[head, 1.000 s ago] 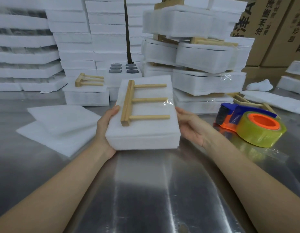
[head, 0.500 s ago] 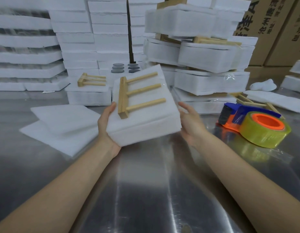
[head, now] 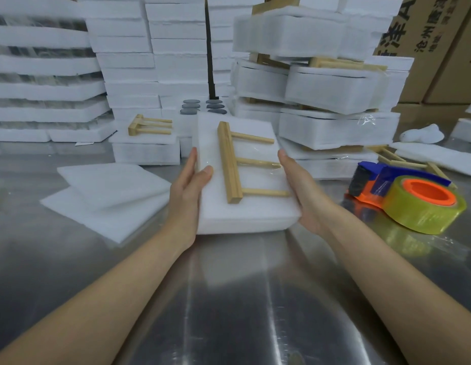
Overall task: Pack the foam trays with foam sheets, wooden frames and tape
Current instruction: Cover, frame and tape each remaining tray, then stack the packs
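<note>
A white foam-wrapped tray pack is held just above the steel table, at centre. A wooden frame, one bar with three dowels pointing right, lies on its top under clear tape. My left hand grips the pack's left side, thumb on the top face. My right hand holds the right side, with its other fingers hidden under the pack. A tape dispenser with a yellowish roll on an orange core sits to the right, untouched.
Loose foam sheets lie on the left. Behind them a second wooden frame rests on a foam tray. Packed trays are piled at the back right, white tray stacks at the back left, and cardboard boxes at the far right.
The pack was level, then tipped and turned half a second ago; now it is nearly level again, turned slightly the other way. My left thumb has come onto its top.
</note>
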`<state>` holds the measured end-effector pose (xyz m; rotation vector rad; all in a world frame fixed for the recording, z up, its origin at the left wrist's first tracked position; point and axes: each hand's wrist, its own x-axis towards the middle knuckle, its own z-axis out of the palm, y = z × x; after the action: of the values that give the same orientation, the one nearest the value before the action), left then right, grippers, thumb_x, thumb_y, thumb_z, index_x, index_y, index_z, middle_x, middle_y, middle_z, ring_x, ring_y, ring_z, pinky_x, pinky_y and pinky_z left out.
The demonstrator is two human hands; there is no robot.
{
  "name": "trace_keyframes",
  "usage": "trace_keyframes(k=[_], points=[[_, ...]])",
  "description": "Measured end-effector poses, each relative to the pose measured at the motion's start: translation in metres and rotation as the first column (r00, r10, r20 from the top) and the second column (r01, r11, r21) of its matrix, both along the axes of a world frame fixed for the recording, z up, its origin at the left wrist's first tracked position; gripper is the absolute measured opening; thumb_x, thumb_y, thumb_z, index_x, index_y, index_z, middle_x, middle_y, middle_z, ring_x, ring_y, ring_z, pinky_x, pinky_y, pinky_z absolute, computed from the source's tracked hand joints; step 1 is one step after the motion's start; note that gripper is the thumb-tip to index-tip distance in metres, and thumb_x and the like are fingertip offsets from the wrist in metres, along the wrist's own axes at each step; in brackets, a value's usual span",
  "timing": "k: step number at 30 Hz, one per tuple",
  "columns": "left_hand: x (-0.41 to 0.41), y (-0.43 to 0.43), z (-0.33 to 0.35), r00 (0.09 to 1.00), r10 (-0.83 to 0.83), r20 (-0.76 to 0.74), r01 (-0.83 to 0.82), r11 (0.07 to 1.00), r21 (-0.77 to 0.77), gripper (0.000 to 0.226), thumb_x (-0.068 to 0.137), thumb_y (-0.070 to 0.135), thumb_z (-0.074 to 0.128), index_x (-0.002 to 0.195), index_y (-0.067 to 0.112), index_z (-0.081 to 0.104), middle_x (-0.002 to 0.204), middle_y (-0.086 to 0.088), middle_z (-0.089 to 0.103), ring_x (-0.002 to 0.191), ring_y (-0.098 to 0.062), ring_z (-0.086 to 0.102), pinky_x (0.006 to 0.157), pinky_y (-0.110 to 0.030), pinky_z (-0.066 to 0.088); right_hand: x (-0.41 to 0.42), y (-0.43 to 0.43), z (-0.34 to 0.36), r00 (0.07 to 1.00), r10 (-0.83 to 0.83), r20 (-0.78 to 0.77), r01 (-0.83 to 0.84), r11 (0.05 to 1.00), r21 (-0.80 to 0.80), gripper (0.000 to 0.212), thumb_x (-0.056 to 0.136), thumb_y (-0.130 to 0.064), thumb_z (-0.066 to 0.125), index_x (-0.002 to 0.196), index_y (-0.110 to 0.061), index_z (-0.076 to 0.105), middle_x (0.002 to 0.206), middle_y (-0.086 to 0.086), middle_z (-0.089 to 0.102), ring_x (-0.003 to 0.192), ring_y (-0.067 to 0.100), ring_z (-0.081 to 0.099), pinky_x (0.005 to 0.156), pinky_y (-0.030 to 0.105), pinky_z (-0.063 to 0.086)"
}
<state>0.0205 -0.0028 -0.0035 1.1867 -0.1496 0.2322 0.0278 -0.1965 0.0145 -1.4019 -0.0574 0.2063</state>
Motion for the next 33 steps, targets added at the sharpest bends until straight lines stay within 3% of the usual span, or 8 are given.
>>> trace_keyframes(k=[4,13,17,23,25,28,31,33], points=[[-0.004,-0.002,0.002,0.999,-0.029,0.016,0.029,0.999,0.043,0.056,0.096,0.011,0.049,0.149,0.023,0.034,0.143,0.008,0.050,0.127,-0.011,0.052,0.112,-0.039,0.036,-0.001,-0.004,0.002,0.997,0.039,-0.070,-0.030,0.992,0.121,0.052,0.092,-0.061,0.043,0.121,-0.023,0.064,0.113,0.003,0.072,0.102,0.021,0.069,0.070,0.030,0.059],[-0.006,-0.005,-0.003,0.989,-0.150,-0.009,0.150,0.985,0.085,0.060,0.099,0.015,0.038,0.152,0.032,0.019,0.154,0.007,0.034,0.138,-0.015,0.038,0.117,-0.043,0.026,0.001,-0.012,-0.004,0.998,0.059,-0.031,-0.055,0.992,0.118,0.040,0.080,-0.058,0.064,0.103,-0.028,0.075,0.110,0.006,0.072,0.099,0.024,0.070,0.069,0.033,0.058],[-0.003,-0.002,-0.007,0.974,-0.222,-0.043,0.225,0.972,0.072,0.071,0.087,0.027,0.050,0.150,0.040,0.021,0.153,0.009,0.035,0.137,-0.016,0.040,0.115,-0.046,0.028,0.000,-0.013,-0.008,0.997,0.067,-0.032,-0.060,0.984,0.170,0.029,0.077,-0.052,0.067,0.090,-0.028,0.078,0.106,0.009,0.073,0.094,0.025,0.071,0.067,0.035,0.058],[-0.002,0.001,-0.006,0.920,-0.360,-0.155,0.363,0.932,-0.008,0.070,0.081,0.060,0.056,0.143,0.029,0.044,0.131,0.000,0.062,0.118,-0.019,0.061,0.094,-0.039,0.052,-0.004,-0.010,-0.009,0.996,0.081,-0.029,-0.069,0.956,0.286,0.043,0.077,-0.055,0.062,0.097,-0.021,0.079,0.111,0.011,0.071,0.099,0.025,0.070,0.071,0.035,0.058],[-0.001,0.001,-0.007,0.917,-0.343,-0.205,0.346,0.938,-0.019,0.078,0.078,0.061,0.058,0.145,0.028,0.038,0.132,0.000,0.061,0.118,-0.019,0.061,0.096,-0.040,0.052,-0.004,-0.009,-0.009,0.995,0.096,-0.032,-0.080,0.942,0.327,0.050,0.079,-0.063,0.054,0.100,-0.024,0.078,0.113,0.008,0.071,0.101,0.023,0.069,0.073,0.034,0.058],[-0.003,-0.001,-0.005,0.890,-0.387,-0.241,0.390,0.920,-0.037,0.067,0.079,0.062,0.051,0.135,0.026,0.051,0.120,0.001,0.069,0.109,-0.017,0.066,0.080,-0.029,0.058,-0.004,-0.005,-0.008,0.993,0.071,-0.090,-0.041,0.952,0.305,0.067,0.078,-0.078,0.037,0.092,-0.028,0.079,0.107,0.003,0.073,0.096,0.020,0.071,0.068,0.031,0.058],[-0.001,0.001,-0.003,0.893,-0.364,-0.265,0.359,0.931,-0.072,0.056,0.078,0.060,0.048,0.119,0.025,0.063,0.110,0.000,0.073,0.099,-0.015,0.070,0.072,-0.027,0.058,-0.007,0.001,-0.011,0.996,0.046,-0.082,-0.017,0.945,0.326,0.065,0.094,-0.065,0.031,0.073,-0.029,0.080,0.087,-0.002,0.076,0.078,0.013,0.073,0.058,0.027,0.057],[0.002,0.007,0.002,0.889,-0.369,-0.272,0.348,0.929,-0.123,0.053,0.081,0.058,0.050,0.112,0.021,0.070,0.109,-0.003,0.073,0.099,-0.018,0.070,0.080,-0.033,0.057,-0.010,0.004,-0.014,0.998,0.053,-0.031,-0.039,0.938,0.343,0.065,0.103,-0.046,0.029,0.066,-0.029,0.079,0.075,-0.006,0.075,0.068,0.010,0.072,0.055,0.023,0.055]])
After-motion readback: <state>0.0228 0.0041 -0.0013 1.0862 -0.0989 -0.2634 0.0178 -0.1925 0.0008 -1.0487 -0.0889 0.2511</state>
